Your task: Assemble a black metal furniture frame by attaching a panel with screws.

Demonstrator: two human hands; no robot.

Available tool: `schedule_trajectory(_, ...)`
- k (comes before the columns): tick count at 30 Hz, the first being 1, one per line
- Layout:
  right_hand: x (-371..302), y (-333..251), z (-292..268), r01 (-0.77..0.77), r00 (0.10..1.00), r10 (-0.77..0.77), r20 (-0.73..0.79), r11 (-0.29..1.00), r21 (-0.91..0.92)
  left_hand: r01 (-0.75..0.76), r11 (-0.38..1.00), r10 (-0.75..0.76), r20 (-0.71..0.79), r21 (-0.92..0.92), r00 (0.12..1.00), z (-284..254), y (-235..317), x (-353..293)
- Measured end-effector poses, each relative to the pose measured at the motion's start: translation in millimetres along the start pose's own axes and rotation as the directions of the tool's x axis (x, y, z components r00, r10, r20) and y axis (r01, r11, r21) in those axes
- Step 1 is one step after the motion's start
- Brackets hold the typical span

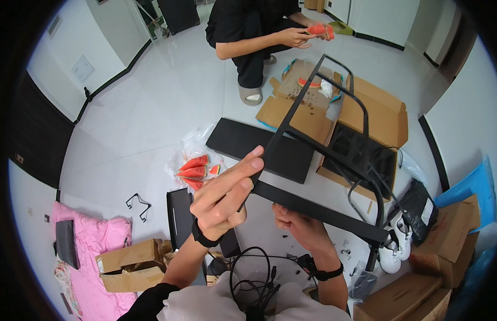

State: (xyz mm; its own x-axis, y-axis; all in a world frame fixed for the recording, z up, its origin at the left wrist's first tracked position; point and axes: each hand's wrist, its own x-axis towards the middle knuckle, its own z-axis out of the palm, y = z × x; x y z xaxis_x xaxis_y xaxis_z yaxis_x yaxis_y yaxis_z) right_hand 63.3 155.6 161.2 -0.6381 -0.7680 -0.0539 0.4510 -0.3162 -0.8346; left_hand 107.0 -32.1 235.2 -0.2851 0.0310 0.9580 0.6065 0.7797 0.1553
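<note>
A black metal frame [318, 207] with flat bars and bent tubes stands tilted in front of me. My left hand [219, 206] is closed at its near left corner, thumb and fingers pressed around the bar. A thin dark piece shows just below those fingertips; its kind is unclear. Under the frame's near bar, my right hand [299, 227] has its fingers curled up close to the metal. Whatever it grips there is hidden. Beyond the frame lies a flat black panel [259, 147] on the floor.
Watermelon slices [194, 170] lie on a plastic bag at left. Across from me a person [248, 43] squats, holding watermelon over an opened cardboard box [296, 109]. White shoes [390, 257] and cartons [406, 297] sit at right; a pink blanket [98, 267] lies at left.
</note>
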Motion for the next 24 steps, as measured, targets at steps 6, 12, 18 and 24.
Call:
schedule_trajectory(6,-7.3,-28.7,-1.6,-0.1,0.992,0.103,0.078,0.994,-0.047,-0.055,0.991,0.057,0.014,-0.125,0.998,4.7,-0.4,5.3)
schedule_trajectory(12,-23.4,-92.8,44.8,-0.289,0.881,0.311,0.356,0.95,-0.116,-0.045,0.996,0.05,0.068,-0.078,0.996,-9.9,2.3,4.4)
schedule_trajectory(18,-16.5,-75.8,46.7,-0.087,0.856,0.183,0.483,0.973,-0.216,0.041,0.986,-0.02,0.132,-0.16,0.991,-15.5,3.0,-7.2)
schedule_trajectory(24,-22.3,-62.5,55.0,-0.012,0.997,-0.004,-0.071,0.975,-0.222,-0.112,0.989,0.128,0.169,-0.098,0.977,-11.2,10.9,7.5)
